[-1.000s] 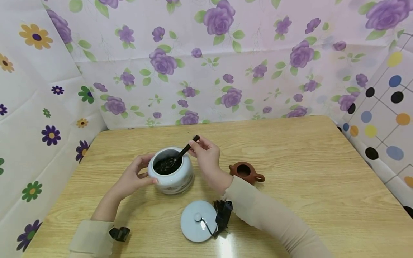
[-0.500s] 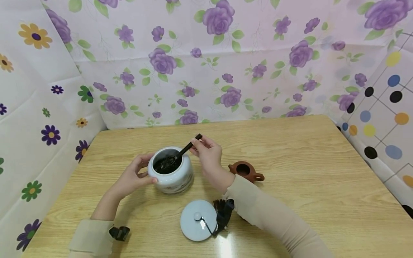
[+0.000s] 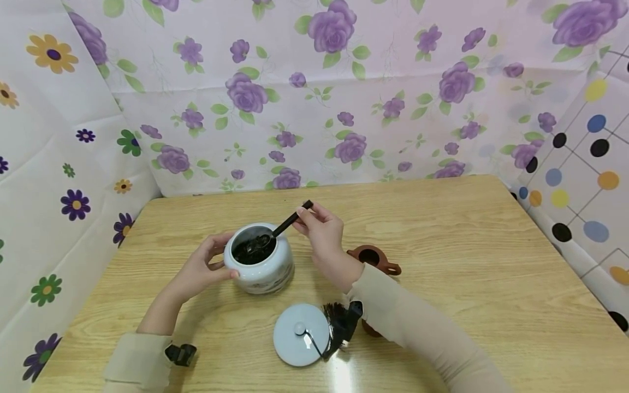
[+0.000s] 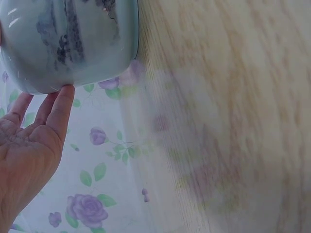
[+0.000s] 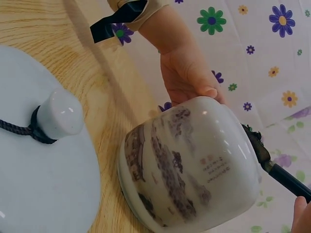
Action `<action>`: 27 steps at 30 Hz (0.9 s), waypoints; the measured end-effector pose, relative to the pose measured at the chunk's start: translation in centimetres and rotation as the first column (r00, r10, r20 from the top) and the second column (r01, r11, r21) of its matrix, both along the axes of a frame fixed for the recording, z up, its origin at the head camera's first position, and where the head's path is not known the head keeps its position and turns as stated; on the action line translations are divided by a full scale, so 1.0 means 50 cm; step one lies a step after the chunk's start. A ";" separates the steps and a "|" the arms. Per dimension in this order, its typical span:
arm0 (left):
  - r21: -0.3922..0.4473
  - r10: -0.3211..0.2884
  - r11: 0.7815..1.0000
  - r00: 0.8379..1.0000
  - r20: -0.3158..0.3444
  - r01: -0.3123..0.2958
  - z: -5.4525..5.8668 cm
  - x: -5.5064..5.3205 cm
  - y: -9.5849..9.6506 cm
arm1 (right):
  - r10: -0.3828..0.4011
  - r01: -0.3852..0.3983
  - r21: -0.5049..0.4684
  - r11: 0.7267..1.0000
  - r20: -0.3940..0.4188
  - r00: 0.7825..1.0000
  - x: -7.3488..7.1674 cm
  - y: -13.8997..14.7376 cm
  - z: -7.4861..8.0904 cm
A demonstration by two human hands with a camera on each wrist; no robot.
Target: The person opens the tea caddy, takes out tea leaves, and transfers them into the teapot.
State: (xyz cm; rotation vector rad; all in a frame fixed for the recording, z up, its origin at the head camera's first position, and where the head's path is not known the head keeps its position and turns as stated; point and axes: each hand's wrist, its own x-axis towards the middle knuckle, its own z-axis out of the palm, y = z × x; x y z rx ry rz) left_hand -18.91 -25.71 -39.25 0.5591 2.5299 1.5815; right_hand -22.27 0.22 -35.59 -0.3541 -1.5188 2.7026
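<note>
The right sleeve (image 3: 393,311) hides part of the brown teapot (image 3: 373,258).

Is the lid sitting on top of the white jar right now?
No, the lid lies flat on the table, in front of the open jar.

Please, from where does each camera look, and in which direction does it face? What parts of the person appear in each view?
Head: sits high, faces forward and down at the table; shows both sleeved forearms, the left hand holding the jar, the right hand pinching the black spoon.
Left wrist: sits low beside the jar, faces along the tabletop; shows the left palm and fingers.
Right wrist: sits low near the lid, faces the jar; shows the left hand and a right fingertip.
Shared: all three views show the jar.
</note>
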 end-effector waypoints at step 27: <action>0.036 -0.009 0.999 1.000 -0.019 0.009 -0.004 -0.002 -0.003 | -0.047 0.045 -0.058 0.997 -0.024 0.999 0.011 0.112 0.025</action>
